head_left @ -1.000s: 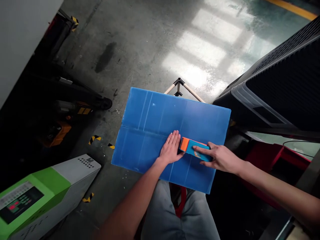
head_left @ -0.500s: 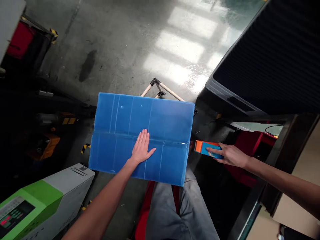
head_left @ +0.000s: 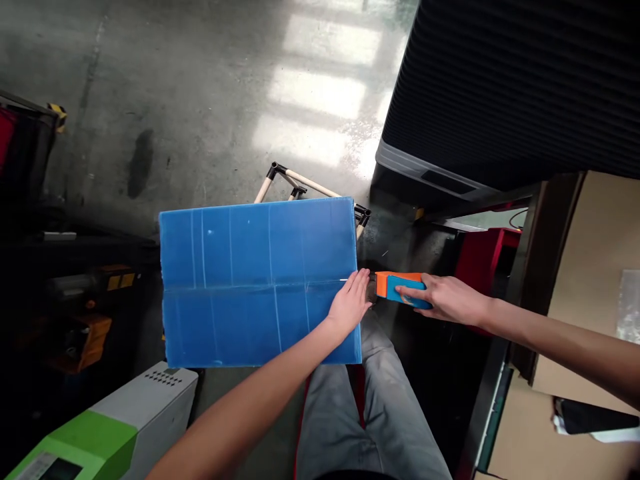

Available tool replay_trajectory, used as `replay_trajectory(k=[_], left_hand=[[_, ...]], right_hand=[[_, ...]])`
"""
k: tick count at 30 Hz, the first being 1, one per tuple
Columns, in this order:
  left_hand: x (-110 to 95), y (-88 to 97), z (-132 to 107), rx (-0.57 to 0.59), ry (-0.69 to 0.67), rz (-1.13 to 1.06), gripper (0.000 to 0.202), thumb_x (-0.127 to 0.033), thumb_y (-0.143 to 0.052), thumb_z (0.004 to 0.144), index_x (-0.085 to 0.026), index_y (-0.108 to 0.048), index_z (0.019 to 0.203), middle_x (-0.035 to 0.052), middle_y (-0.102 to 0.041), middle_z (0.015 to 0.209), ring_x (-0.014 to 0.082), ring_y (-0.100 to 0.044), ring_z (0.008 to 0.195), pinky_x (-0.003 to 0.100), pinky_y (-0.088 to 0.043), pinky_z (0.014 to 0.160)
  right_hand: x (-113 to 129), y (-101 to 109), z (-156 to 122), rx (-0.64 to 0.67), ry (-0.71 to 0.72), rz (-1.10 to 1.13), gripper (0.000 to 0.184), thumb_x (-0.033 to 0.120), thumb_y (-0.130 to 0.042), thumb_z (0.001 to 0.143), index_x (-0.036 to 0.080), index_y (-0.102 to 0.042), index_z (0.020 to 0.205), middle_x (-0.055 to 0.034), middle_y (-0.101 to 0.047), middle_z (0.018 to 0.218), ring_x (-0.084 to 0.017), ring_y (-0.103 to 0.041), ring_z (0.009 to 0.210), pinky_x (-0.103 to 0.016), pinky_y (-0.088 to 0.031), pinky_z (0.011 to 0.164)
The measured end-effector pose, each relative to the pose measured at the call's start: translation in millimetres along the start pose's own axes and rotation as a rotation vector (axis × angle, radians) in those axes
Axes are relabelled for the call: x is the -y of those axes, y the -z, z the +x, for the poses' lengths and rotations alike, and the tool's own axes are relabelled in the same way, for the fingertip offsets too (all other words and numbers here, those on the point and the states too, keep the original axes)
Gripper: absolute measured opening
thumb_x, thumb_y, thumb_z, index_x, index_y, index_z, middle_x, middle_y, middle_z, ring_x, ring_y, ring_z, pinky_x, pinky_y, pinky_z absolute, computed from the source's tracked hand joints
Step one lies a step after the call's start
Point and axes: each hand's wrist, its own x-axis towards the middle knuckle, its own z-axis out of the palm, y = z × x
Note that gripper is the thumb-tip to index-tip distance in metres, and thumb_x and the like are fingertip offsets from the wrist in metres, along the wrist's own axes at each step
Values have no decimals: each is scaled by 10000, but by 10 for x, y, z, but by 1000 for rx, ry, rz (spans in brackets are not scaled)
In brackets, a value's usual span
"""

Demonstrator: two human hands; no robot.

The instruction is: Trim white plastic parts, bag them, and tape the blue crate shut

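A blue corrugated plastic box [head_left: 215,327] sits across the front of my knees, its two top flaps meeting along a middle seam. My left hand [head_left: 349,303] lies flat at the seam's right end, fingers stretched out to the box's edge. Just right of that edge, my right hand [head_left: 445,298] grips an orange and blue tape dispenser [head_left: 407,289], its orange front pointing at the box. Between the fingertips of my left hand and the dispenser shows a short dark, see-through patch, perhaps tape; I cannot tell for certain.
A tube-frame stand [head_left: 310,183] shows behind the box. A green and white machine [head_left: 145,400] stands at lower left. On the right are a large black ribbed unit [head_left: 490,93], a red bin [head_left: 483,260] and cardboard boxes [head_left: 585,280]. Grey concrete floor [head_left: 200,87] lies beyond.
My left hand has slid from the middle of the box to its right edge. The dispenser is now close to that hand. The whole view has shifted, moving the box leftward in it.
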Motion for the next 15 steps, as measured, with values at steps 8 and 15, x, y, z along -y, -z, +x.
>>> replay_trajectory(k=[8,15], left_hand=[[-157,-9,100,162,91,130,666,-360,-655,914,-46,-466,1470,229,-391,1585,341,-201,1548,548,-165,1279],[-137,-202,456,309,96,98,372,-347,-666,931,-176,-624,1258,118,-566,1416,310,-519,1327,596,-405,1122]], right_hand=[[178,-297,453,148,-286,280,587,265,-731,861,284,-556,1421,-133,-652,1203,-274,-684,955,-358,-521,775],[194,-942,569,32,-849,880,282,343,-663,956,157,-655,1167,-90,-670,1192,-234,-662,1050,-456,-559,919]])
